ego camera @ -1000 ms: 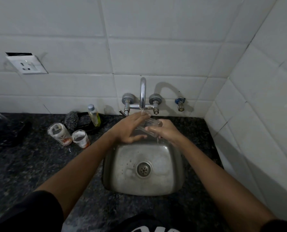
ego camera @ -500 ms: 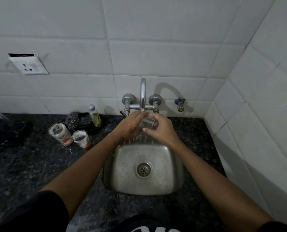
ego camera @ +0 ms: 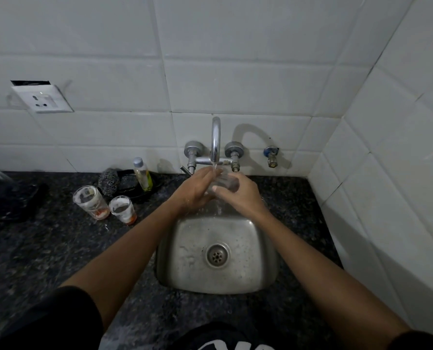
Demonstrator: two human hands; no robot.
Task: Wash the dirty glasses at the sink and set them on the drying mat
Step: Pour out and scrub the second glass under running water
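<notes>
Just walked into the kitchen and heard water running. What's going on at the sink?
A person is rinsing a clear glass under the running tap, over the steel sink. The right hand grips the glass while the left hand works against its other end. Two dirty glasses, a taller glass and a shorter glass, stand on the dark counter to the left, not yet washed.

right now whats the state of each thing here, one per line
tap: running, water falling into the sink
glass: held under the stream by both hands
left hand: grips the glass
right hand: grips the glass
sink: wet, drain open
tall dirty glass: upright on the counter, unwashed
short dirty glass: upright beside it, unwashed
bottle: upright, capped
</notes>
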